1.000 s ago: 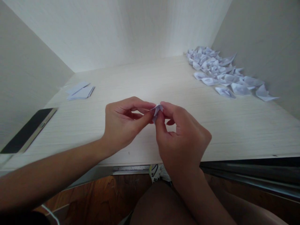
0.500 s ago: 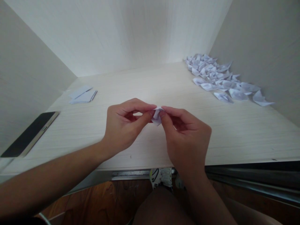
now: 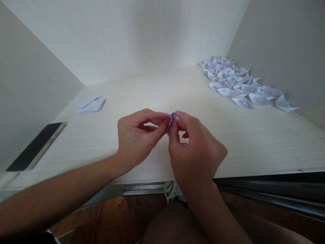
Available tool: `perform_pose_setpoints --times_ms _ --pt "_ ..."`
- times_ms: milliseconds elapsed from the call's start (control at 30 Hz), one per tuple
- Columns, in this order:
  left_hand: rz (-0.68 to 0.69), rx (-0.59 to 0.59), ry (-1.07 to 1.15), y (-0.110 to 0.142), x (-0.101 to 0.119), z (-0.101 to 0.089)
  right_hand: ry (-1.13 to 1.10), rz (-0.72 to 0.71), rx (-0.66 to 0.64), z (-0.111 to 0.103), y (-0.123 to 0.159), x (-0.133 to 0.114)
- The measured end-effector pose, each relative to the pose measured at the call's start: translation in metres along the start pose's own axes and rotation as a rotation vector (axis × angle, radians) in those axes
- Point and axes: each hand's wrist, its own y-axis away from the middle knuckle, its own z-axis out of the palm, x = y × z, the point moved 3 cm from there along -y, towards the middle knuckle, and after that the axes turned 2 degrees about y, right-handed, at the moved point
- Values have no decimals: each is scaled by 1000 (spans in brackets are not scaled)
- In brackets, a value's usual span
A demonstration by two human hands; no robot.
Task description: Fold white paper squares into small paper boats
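Head view: paper [image 3: 173, 117] is pinched by the left hand [image 3: 137, 137] and right hand [image 3: 198, 149]. Its shape is mostly hidden.

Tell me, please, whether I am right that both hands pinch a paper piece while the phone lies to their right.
Not quite: in the head view the phone lies to their left; the left hand and right hand pinch the paper piece.

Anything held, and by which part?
A small folded white paper piece: left hand pinches its left side, right hand its right side.
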Motion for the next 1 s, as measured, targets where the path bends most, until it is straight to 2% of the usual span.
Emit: perform_pose_setpoints --times_ms 267,500,633,700,800,1000 --pt "-13 21 42 -4 -6 -1 -51 70 11 1 0 5" --pt "27 82 -27 1 -7 4 66 8 15 6 1 3" --pt "62 63 -31 1 -11 7 20 47 -12 12 2 8" --pt "10 47 -6 0 -15 9 -7 86 -51 15 1 11" --pt "-176 9 79 -3 -25 15 14 174 -105 18 -3 17" --pt "-312 -71 125 -6 -41 28 -71 355 -176 18 -12 27"
